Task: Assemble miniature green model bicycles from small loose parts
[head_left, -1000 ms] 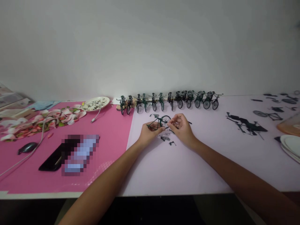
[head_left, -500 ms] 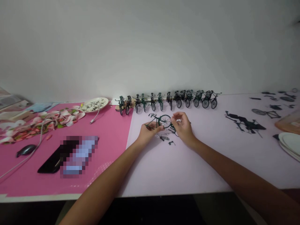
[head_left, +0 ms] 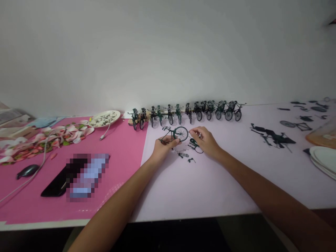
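Observation:
A small dark green model bicycle (head_left: 175,134), partly built with one spoked wheel, is held just above the pale table by my left hand (head_left: 162,148), whose fingers are closed on its frame. My right hand (head_left: 206,141) sits just right of the wheel with fingertips pinched together; what they hold is too small to make out. Small loose parts (head_left: 187,155) lie on the table below both hands, and a dark ring-shaped piece (head_left: 196,147) rests under my right hand.
A row of several finished model bicycles (head_left: 187,111) stands along the wall. Loose dark parts (head_left: 273,137) lie at the right, with white plates (head_left: 322,159) at the right edge. On the pink mat (head_left: 126,154) are a phone (head_left: 56,183), a mouse (head_left: 27,170), a cable and a dish (head_left: 104,118).
Both hands and the model bicycle have stayed in about the same place. My right hand has lowered slightly, its fingertips now closer to the table beside the wheel.

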A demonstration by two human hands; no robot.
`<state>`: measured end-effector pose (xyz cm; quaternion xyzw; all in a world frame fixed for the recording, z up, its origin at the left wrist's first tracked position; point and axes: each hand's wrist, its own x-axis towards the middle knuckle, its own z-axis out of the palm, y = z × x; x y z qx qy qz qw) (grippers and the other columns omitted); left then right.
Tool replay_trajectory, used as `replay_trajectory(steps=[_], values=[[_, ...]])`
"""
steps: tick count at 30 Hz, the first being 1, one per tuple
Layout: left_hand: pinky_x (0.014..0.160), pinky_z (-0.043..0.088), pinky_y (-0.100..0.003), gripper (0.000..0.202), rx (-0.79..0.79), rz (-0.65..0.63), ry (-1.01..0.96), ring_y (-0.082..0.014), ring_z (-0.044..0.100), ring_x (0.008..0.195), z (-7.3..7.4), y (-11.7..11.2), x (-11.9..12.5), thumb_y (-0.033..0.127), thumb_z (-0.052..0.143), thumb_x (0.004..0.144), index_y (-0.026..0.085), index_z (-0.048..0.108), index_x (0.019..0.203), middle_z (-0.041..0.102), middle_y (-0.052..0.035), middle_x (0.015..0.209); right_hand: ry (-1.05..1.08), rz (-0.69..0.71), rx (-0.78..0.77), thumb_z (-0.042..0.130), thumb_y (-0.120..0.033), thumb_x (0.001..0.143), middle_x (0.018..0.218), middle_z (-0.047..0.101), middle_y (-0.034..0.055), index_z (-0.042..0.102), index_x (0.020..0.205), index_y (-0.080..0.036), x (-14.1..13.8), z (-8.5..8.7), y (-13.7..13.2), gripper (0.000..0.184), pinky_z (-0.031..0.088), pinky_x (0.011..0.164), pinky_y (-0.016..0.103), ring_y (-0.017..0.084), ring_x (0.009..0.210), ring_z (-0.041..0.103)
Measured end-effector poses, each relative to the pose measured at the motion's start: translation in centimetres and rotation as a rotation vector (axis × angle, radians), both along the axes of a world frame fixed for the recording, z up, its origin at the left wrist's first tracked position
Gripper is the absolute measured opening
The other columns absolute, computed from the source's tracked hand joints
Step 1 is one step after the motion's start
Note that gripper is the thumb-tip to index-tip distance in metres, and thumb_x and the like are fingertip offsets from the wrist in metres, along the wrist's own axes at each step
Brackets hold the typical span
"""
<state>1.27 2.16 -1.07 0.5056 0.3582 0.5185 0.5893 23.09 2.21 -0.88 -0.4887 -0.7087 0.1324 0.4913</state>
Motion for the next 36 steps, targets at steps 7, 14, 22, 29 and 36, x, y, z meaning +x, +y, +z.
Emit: replay_trajectory(steps=[7,14,22,29,36], values=[[0.095,0.057,-0.043,0.039,-0.016,-0.031,0.005,-0.0266,0.077,0.086,0.2,-0.3,0.0,0.04,0.097,0.06,0.013,0.077,0.08,0.078,-0.0076,0.082,-0.007,0.065,-0.155,0.058,-0.054,0.096,0.083,0.062,0.0037,0.064,0.08,-0.023,-1.1,0.2,-0.9,0.036,0.043,0.071,0.035,0.02,0.077,0.053],[0.096,0.057,-0.043,0.039,-0.05,-0.037,-0.011,-0.0273,0.077,0.087,0.0,-0.1,0.0,0.037,0.098,0.059,0.013,0.078,0.083,0.079,-0.0083,0.083,0.03,0.061,-0.2,0.057,-0.056,0.095,0.084,0.061,0.0038,0.061,0.08,-0.023,-1.1,0.2,-0.8,0.036,0.043,0.072,0.035,0.02,0.079,0.055],[0.096,0.058,-0.042,0.041,-0.056,-0.05,-0.017,-0.0269,0.078,0.087,-0.3,0.1,-0.2,0.036,0.098,0.059,0.012,0.078,0.086,0.08,-0.009,0.085,0.017,0.057,-0.157,0.056,-0.055,0.097,0.084,0.062,0.0037,0.062,0.082,-0.023,-1.2,0.4,-1.1,0.037,0.044,0.075,0.034,0.02,0.081,0.056],[0.096,0.059,-0.042,0.041,-0.072,-0.067,-0.053,-0.0264,0.078,0.087,-0.6,0.3,-0.3,0.035,0.099,0.059,0.012,0.078,0.087,0.08,-0.0092,0.085,0.018,0.061,-0.129,0.057,-0.052,0.098,0.083,0.062,0.0037,0.062,0.081,-0.023,-1.2,0.5,-1.1,0.034,0.045,0.075,0.035,0.021,0.082,0.057],[0.094,0.06,-0.043,0.041,-0.085,-0.072,-0.065,-0.0255,0.078,0.083,-0.6,0.2,-0.3,0.036,0.099,0.06,0.012,0.078,0.085,0.079,-0.0091,0.085,-0.004,0.044,-0.106,0.055,-0.056,0.097,0.082,0.063,0.0045,0.062,0.08,-0.023,-1.2,0.6,-1.2,0.037,0.046,0.075,0.037,0.022,0.079,0.056]])
